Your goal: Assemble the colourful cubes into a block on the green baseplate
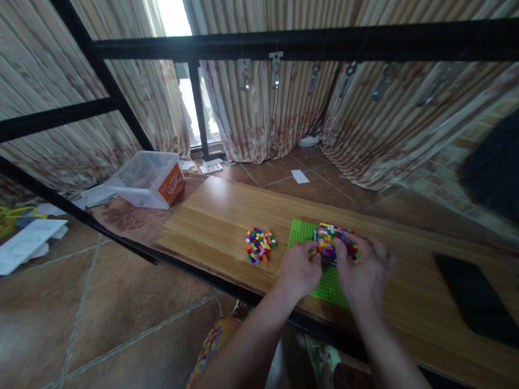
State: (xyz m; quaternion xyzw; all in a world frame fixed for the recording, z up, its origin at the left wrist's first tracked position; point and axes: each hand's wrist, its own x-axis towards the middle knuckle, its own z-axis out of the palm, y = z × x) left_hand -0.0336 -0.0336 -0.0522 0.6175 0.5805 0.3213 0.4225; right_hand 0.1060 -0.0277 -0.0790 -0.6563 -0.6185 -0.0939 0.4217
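A block built of many-coloured toy bricks (329, 233) sits on a green studded baseplate (302, 230). My right hand (368, 264) is closed around the right and near sides of this brick block, thumb at the front and fingers over its far right end. At the block's left edge, my left hand (302, 268) is closed in a pinch, with a small yellowish toy brick (312, 252) showing at its fingertips. Left of the baseplate lies a loose pile of small coloured bricks (260, 244). The block's right end is partly hidden by my fingers.
The wooden tabletop (217, 213) carries a dark flat panel (481, 299) at right. Beyond its left end stands a clear plastic box (149, 179) with an orange label. A black metal frame (279, 44) crosses in front of the curtains (256, 114). Papers (299, 176) lie on the tiled floor.
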